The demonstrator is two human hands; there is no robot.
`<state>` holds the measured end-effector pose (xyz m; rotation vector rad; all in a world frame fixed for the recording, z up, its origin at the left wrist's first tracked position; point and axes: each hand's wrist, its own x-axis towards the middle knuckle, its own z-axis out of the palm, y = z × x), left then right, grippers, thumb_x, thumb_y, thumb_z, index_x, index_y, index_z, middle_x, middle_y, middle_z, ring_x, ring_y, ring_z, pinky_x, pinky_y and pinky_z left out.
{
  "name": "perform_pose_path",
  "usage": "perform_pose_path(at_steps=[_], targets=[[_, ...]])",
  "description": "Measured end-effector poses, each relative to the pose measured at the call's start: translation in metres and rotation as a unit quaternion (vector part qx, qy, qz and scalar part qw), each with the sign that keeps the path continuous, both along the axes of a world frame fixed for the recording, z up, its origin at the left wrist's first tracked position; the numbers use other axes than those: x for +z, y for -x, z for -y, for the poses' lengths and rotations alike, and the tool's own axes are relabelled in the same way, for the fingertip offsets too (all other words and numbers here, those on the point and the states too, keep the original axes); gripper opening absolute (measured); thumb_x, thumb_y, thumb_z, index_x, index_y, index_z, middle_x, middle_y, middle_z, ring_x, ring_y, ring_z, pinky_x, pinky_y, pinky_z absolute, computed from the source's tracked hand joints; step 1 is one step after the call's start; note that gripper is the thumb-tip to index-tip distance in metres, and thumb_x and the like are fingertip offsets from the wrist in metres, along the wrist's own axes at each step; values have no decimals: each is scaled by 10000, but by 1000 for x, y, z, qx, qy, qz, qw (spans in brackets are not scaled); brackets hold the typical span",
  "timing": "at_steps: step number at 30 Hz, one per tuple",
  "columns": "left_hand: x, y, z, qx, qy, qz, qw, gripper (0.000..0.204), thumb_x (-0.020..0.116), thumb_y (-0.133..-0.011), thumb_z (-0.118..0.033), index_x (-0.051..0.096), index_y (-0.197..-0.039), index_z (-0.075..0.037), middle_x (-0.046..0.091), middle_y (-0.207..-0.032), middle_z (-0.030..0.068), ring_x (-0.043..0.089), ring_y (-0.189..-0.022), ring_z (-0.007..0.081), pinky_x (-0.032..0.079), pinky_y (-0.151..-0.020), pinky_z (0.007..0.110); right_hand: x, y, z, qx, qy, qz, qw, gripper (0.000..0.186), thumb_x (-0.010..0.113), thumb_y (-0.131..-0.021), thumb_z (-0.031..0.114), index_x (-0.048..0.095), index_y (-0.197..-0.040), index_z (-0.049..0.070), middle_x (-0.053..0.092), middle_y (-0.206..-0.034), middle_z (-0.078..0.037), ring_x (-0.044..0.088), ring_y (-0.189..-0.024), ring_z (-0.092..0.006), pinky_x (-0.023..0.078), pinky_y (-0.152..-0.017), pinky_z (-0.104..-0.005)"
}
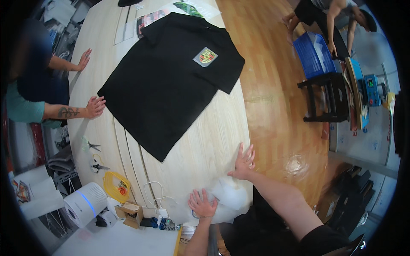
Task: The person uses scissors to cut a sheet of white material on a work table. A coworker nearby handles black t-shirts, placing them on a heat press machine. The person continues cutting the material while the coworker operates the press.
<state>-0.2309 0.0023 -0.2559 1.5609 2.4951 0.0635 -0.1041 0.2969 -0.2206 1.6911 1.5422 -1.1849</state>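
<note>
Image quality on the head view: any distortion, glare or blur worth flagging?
Head view: fisheye bends the table's long edge, black falloff at the rim; head view: glare spot on the floor, lower right; head view: shirt so dark that little fold detail shows; head view: left hand and right hand fairly sharp, person at far left blurred up top.

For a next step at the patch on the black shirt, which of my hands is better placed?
Probably your right hand: it is farther forward, closer to the patch. Your left hand is farther back, by the translucent plastic.
</note>
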Motion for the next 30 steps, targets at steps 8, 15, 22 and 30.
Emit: perform_pose_path(at_steps=[8,15,22,30], targets=[[-4,2,3,12,-15,0,1000,780,653,-886,-583,569,-1572,-222,427,-1679,197,420,-1495,467,312,-1196,703,-7,6,9,13,-18,35,999,1670,1017,-744,310,-390,-1642,255,-519,-1622,-277,-263,-1588,-570,201,-1206,-759],[0,2,6,21,-5,5,1000,782,657,-874,-571,577,-1569,-220,434,-1672,202,414,-1498,473,299,-1203,711,-7,6,12,22,-19,32,999,1662,1006,-764,316,-413,-1627,255,-527,-1614,-279,-240,-1588,-591,220,-1207,-762],[-5,0,8,15,2,12,1000,819,640,-880,-574,542,-1601,-200,389,-1713,212,357,-1552,482,257,-1236,706,18,-2,4,68,-56,44,995,1552,946,-797,492,-272,-1700,160,-214,-1730,-392,-23,-1614,-618,210,-1277,-699],[-11,-21,22,18,9,-11,1000,979,674,-830,-495,367,-1703,-176,259,-1787,218,271,-1620,472,199,-1287,669,14,-15,17,7,-25,-35,999,1555,949,-792,367,-334,-1670,337,-419,-1712,-232,-160,-1624,-569,196,-1215,-809]])
